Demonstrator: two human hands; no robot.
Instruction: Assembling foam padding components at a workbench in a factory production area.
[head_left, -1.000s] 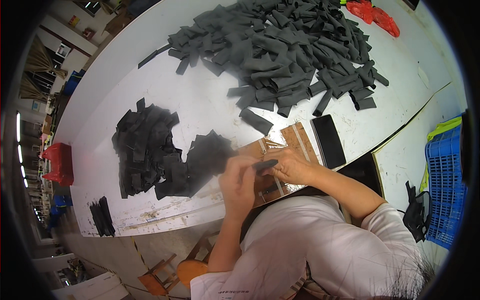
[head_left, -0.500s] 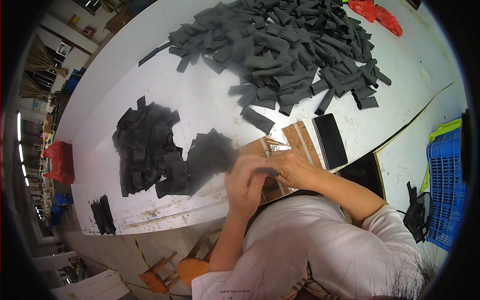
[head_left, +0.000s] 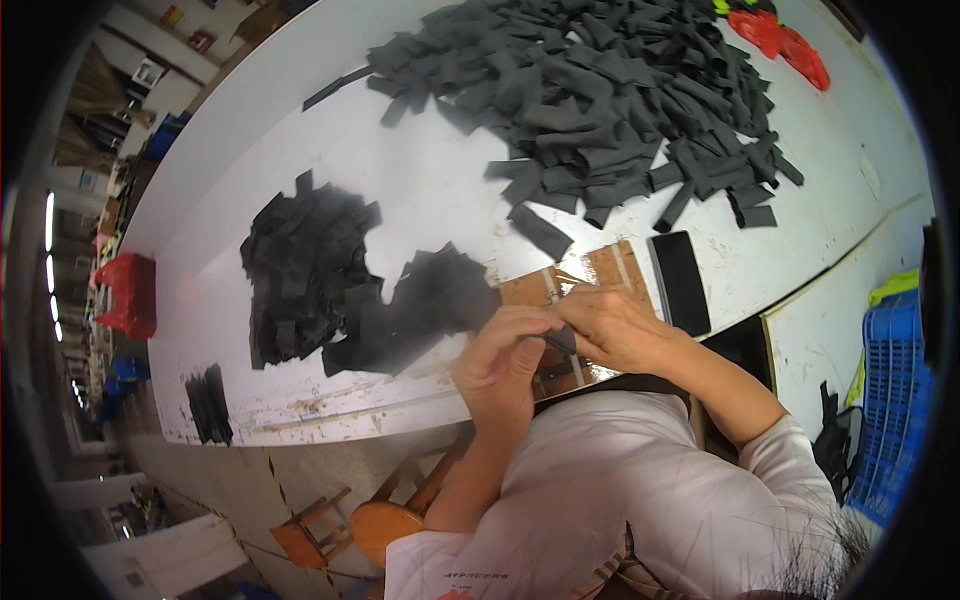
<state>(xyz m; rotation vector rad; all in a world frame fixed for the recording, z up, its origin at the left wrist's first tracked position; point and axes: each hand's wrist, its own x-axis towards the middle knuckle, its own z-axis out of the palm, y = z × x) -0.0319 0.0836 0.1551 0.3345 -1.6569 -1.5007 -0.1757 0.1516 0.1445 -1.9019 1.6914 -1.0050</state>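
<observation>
Close to my body, over the table's near edge, my left hand (head_left: 498, 362) and my right hand (head_left: 622, 325) meet. Between them is a small dark grey fabric piece (head_left: 560, 341), pinched by the fingers of my left hand. The right fingers are curled at its other end, their tips partly hidden. Under the hands lies a brown board (head_left: 610, 268) with pale strips and shiny spots. Left of my hands spreads a pile of flat black fabric pieces (head_left: 310, 270), its nearer part (head_left: 430, 290) blurred. One loose dark grey fabric tube (head_left: 541, 232) lies beyond the board.
A large heap of dark grey fabric tubes (head_left: 600, 110) covers the far table. A black phone-like slab (head_left: 680, 283) lies right of the board. Red plastic bags (head_left: 780, 45) are at the far right, a blue crate (head_left: 890, 400) at right, a wooden stool (head_left: 385, 530) below left.
The whole view has shifted, so the table things sit a little further right. Both hands stay together at the fabric piece, with the left fingers slightly more spread around it.
</observation>
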